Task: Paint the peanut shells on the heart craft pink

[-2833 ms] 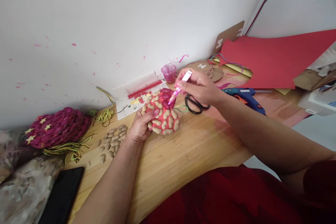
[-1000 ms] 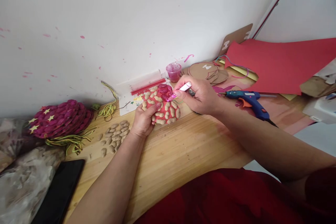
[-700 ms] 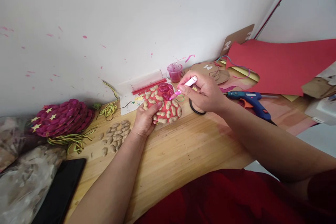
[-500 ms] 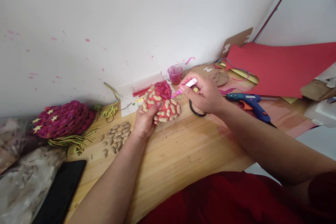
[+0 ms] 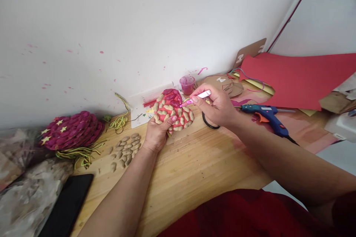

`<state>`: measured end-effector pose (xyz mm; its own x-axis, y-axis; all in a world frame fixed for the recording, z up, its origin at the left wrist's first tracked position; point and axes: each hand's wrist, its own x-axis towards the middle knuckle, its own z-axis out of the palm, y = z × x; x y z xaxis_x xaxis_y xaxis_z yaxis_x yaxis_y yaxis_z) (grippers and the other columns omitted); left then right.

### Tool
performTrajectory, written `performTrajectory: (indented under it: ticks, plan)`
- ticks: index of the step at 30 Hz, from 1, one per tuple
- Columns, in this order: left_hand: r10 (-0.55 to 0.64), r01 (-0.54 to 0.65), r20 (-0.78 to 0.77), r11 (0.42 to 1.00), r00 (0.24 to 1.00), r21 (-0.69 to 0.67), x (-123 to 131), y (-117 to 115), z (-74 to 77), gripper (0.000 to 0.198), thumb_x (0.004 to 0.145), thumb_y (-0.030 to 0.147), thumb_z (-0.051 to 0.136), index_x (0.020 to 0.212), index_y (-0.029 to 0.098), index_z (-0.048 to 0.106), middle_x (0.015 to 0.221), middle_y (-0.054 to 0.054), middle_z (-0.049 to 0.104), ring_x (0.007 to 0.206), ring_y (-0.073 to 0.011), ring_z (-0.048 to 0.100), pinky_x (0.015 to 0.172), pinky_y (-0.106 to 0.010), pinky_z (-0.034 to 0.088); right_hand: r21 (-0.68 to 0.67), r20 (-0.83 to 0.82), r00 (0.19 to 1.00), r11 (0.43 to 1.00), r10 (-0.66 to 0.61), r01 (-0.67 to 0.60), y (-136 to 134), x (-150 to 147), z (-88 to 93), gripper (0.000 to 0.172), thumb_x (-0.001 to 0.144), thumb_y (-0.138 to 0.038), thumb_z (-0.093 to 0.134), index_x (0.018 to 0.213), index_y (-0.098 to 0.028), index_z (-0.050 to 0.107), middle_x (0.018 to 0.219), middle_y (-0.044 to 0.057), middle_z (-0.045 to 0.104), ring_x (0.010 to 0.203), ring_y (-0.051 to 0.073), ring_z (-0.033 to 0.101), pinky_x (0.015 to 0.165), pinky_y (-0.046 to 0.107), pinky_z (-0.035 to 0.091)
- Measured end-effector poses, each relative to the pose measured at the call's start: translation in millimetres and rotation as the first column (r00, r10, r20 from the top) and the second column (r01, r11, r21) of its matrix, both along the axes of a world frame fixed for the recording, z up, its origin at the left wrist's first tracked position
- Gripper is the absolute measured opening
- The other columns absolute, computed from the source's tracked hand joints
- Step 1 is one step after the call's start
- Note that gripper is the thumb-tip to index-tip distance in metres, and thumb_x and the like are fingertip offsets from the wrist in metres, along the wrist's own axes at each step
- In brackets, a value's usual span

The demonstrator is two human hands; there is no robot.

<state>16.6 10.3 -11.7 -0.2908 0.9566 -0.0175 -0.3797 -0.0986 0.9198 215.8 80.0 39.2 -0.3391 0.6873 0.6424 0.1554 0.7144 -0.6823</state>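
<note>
Tipped flatter than earlier: slim white-handled brush [image 5: 205,94], clamped in right hand [image 5: 215,106], pink tip at red round disc [image 5: 177,113] studded with ridged tan peanut shells [image 5: 187,124] | several shells glossy magenta, most bare; colouring looks partial | left hand [image 5: 158,132] clamped on disc's near edge, over wooden bench [image 5: 183,166] | clear pink-stained plastic cup [image 5: 187,86] beyond

The bare left arm [image 5: 122,200] comes up from the bottom edge, left of the middle, and leans right. At its end, the bare left hand [image 5: 157,133] sits near the middle, its grip pinched, the thumb [image 5: 170,120] pointing up and right. The bare right arm [image 5: 272,152] slants in from the lower right. The bare right hand [image 5: 217,105] is higher, its fingers curled in a pinch.
</note>
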Motion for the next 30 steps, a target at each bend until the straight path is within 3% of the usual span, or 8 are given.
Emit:
performTrajectory:
  ticks: [9, 14, 20, 26, 30]
  plan:
    - [0.070, -0.070, 0.014, 0.997, 0.997, -0.018, 1, 1, 2.2, 0.049, 0.046, 0.029, 0.101, 0.075, 0.017, 0.064, 0.062, 0.004, 0.063, 0.042, -0.0057, 0.048, 0.036, -0.017, 0.037, 0.067, 0.045, 0.998, 0.997, -0.032, 0.029, -6, -1, 4.7, 0.014, 0.093, -0.031, 0.066, 0.088, -0.019, 0.064, 0.066, -0.002, 0.059, 0.056, 0.011, 0.047, 0.055, 0.027, 0.033]
    - [0.054, -0.054, 0.000, 0.998, 0.999, -0.015, 2, 1, 4.6, 0.049, 0.046, 0.030, 0.101, 0.074, 0.016, 0.063, 0.061, 0.004, 0.063, 0.041, -0.0055, 0.047, 0.036, -0.017, 0.035, 0.092, 0.028, 0.999, 0.996, -0.021, 0.018, -6, -2, 4.5, 0.011, 0.094, -0.030, 0.064, 0.092, -0.019, 0.066, 0.075, 0.000, 0.066, 0.064, 0.013, 0.054, 0.060, 0.028, 0.038]
    - [0.075, -0.075, 0.019, 0.997, 0.997, -0.011, 3, 1, 6.1, 0.051, 0.045, 0.031, 0.102, 0.075, 0.017, 0.062, 0.061, 0.005, 0.062, 0.042, -0.0057, 0.048, 0.038, -0.017, 0.036, 0.089, 0.034, 0.999, 0.995, -0.039, 0.036, -8, -2, 4.5, 0.014, 0.093, -0.032, 0.067, 0.088, -0.020, 0.064, 0.067, -0.002, 0.061, 0.057, 0.011, 0.048, 0.056, 0.028, 0.034]
    - [0.072, -0.072, 0.028, 0.997, 0.997, 0.000, 3, 1, 4.8, 0.047, 0.046, 0.028, 0.101, 0.075, 0.016, 0.065, 0.063, 0.003, 0.065, 0.043, -0.0059, 0.048, 0.039, -0.018, 0.036, 0.102, 0.054, 0.999, 0.995, -0.008, 0.002, -9, -3, 5.6, 0.011, 0.096, -0.030, 0.062, 0.092, -0.020, 0.065, 0.076, 0.001, 0.068, 0.065, 0.013, 0.055, 0.060, 0.028, 0.039]
    - [0.079, -0.080, 0.040, 0.997, 0.996, 0.006, 1, 2, 2.0, 0.049, 0.047, 0.028, 0.101, 0.082, 0.017, 0.069, 0.071, 0.001, 0.070, 0.048, -0.0077, 0.055, 0.043, -0.018, 0.041, 0.055, 0.030, 0.999, 0.998, 0.012, -0.014, -11, -4, 5.0, 0.017, 0.095, -0.036, 0.064, 0.089, -0.020, 0.063, 0.071, 0.000, 0.064, 0.062, 0.013, 0.053, 0.058, 0.028, 0.038]
